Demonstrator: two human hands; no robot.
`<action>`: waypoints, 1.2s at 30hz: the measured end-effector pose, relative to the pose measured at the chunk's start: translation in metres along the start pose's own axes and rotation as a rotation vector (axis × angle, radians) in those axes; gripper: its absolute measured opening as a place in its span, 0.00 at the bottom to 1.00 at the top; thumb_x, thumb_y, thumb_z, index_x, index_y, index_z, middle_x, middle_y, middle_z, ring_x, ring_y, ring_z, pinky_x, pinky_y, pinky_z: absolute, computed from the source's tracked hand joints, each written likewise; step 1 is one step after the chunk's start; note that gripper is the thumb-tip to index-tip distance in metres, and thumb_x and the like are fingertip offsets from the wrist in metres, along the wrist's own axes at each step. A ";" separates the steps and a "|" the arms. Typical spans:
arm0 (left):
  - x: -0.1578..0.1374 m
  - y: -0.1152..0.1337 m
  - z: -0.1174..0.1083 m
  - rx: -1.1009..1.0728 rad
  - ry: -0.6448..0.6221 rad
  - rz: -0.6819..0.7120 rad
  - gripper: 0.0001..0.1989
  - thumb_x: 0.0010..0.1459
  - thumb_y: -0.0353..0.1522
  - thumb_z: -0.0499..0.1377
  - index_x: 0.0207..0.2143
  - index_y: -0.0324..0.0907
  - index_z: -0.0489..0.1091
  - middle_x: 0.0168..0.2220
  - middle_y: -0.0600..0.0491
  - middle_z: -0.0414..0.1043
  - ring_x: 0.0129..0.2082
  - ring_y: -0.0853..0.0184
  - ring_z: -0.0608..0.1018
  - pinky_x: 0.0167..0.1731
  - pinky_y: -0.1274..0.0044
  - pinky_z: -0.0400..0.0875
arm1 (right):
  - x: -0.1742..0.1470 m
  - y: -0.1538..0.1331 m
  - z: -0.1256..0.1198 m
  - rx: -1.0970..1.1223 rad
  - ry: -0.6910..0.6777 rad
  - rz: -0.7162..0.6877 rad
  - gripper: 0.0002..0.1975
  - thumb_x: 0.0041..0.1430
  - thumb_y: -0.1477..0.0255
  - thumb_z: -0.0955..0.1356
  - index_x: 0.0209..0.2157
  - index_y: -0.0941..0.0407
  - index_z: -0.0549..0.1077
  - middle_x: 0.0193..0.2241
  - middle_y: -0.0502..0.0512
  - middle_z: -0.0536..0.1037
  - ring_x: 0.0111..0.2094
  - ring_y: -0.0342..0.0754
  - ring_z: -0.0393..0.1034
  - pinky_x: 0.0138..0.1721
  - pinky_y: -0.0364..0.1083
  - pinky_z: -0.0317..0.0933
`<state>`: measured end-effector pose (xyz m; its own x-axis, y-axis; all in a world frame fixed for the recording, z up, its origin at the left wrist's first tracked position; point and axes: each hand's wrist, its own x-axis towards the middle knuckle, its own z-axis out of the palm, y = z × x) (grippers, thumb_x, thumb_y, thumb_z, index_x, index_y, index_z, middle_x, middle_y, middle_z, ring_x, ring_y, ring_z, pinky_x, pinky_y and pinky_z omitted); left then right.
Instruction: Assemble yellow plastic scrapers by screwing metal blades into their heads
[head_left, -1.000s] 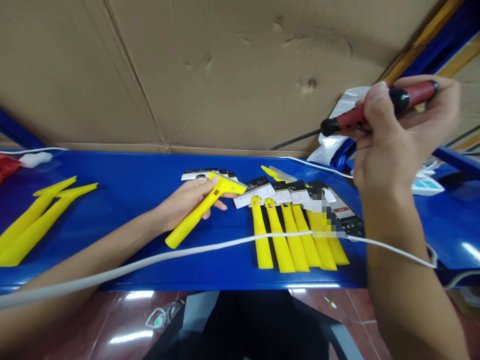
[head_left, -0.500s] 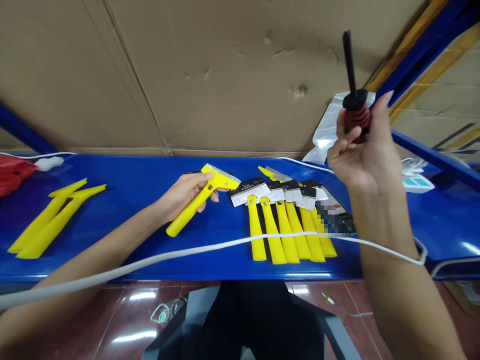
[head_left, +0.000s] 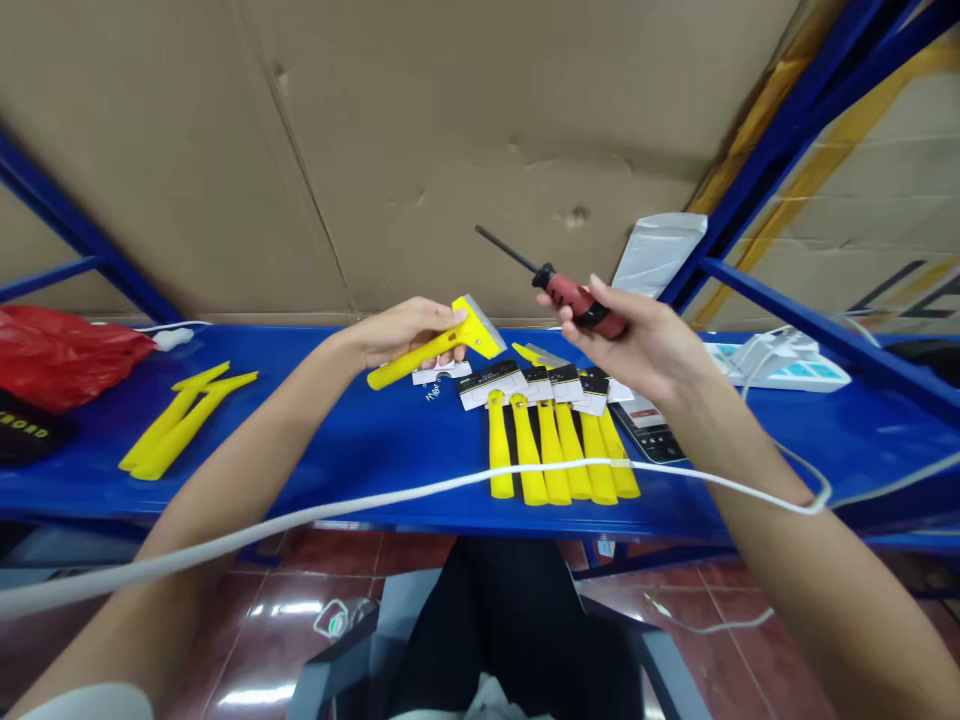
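Since half a second before, the right hand [head_left: 634, 345] has come lower and nearer to the left hand [head_left: 397, 330], and the screwdriver [head_left: 574, 292], which was pointing up, now leans with its shaft to the upper left. Both hands are occupied: the right has its fingers around the red and black handle of this one screwdriver, and the left grips one yellow scraper [head_left: 478, 333] by the neck. This scraper is raised above the table, its metal blade turned away from the person; the screwdriver tip is apart from it.

Between the hands and nearer to the person, I count six yellow handles [head_left: 550, 440] lying in a row. At their upper ends lie at least four black-and-white cards [head_left: 491, 383], overlapping, and just behind these is one more yellow piece with a blade [head_left: 531, 355]. Two yellow tools [head_left: 180, 425] lie together at the left. One phone [head_left: 651, 435] rests beside the row.

As for the surface, it is a smooth blue table [head_left: 420, 430], with one white cable [head_left: 420, 494] passing across the view, and one red bag [head_left: 67, 345] at the left. Behind stands brown cardboard [head_left: 450, 120]; below, the floor [head_left: 259, 645] has shiny reddish tiles.
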<state>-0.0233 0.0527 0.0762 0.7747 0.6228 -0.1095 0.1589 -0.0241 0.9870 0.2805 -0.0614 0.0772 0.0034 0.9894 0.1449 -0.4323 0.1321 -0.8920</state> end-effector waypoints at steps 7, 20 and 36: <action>0.013 0.017 0.012 0.138 -0.137 -0.070 0.22 0.68 0.49 0.72 0.36 0.37 0.86 0.36 0.40 0.86 0.26 0.67 0.80 0.24 0.78 0.71 | 0.030 0.030 0.000 -0.055 -0.015 0.069 0.28 0.48 0.51 0.88 0.35 0.54 0.78 0.28 0.44 0.72 0.27 0.38 0.65 0.25 0.37 0.68; 0.020 0.008 0.036 0.195 0.039 -0.113 0.12 0.59 0.39 0.78 0.30 0.42 0.84 0.25 0.47 0.79 0.21 0.64 0.77 0.20 0.77 0.66 | 0.011 0.068 0.009 -0.184 -0.021 0.210 0.38 0.32 0.69 0.91 0.37 0.51 0.68 0.27 0.45 0.77 0.27 0.47 0.78 0.34 0.49 0.82; -0.007 -0.054 0.071 0.763 0.338 0.463 0.23 0.66 0.25 0.62 0.62 0.43 0.80 0.69 0.36 0.77 0.68 0.43 0.77 0.73 0.50 0.64 | 0.013 0.069 0.007 -0.097 0.010 0.203 0.29 0.48 0.62 0.89 0.36 0.53 0.71 0.30 0.54 0.83 0.31 0.53 0.85 0.38 0.51 0.86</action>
<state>0.0063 -0.0062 0.0152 0.6620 0.6137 0.4303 0.3301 -0.7542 0.5677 0.2446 -0.0400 0.0203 -0.0657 0.9968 -0.0453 -0.3359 -0.0648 -0.9397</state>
